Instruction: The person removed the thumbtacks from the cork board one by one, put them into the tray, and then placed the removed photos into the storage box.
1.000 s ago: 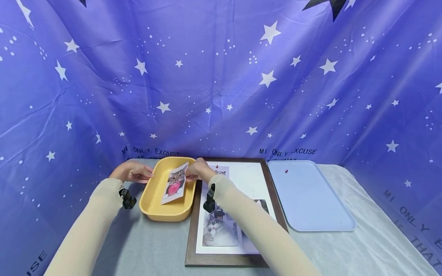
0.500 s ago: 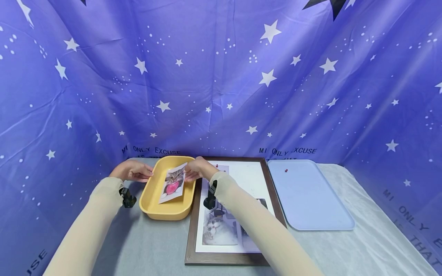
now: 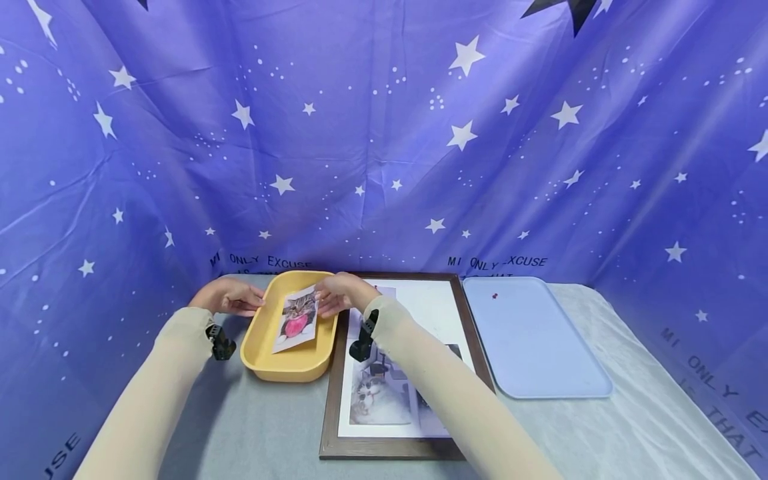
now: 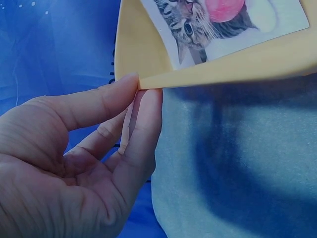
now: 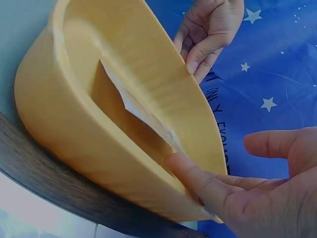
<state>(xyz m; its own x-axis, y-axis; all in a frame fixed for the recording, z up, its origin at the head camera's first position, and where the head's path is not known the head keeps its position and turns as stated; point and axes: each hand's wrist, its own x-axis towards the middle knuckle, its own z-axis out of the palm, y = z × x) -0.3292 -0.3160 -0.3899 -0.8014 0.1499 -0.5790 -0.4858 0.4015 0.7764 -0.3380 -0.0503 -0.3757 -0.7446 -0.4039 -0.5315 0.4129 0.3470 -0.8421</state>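
Note:
My left hand [image 4: 84,148] pinches the left rim of a yellow plastic tray [image 3: 255,350] between thumb and fingers. Inside the tray, a photo of a tabby cat with a pink ball [image 3: 295,323] lies tilted, its right side raised off the bottom. My right hand [image 3: 342,293] reaches over the tray's right rim. In the right wrist view its fingers [image 5: 198,181] are extended against the photo's edge [image 5: 143,111], while the thumb [image 5: 267,144] stands well apart from them.
A dark wooden frame [image 3: 393,449] with a white board and several cat photos [image 3: 378,403] lies right of the tray, partly under my right forearm. Further right is a pale blue tray [image 3: 540,347] with a red pushpin [image 3: 495,296]. A star-print curtain [image 3: 384,133] hangs behind.
The cat photo has shifted left and tipped flatter into the yellow tray. My right hand has moved slightly left, its fingers spreading. The left hand keeps its hold on the rim.

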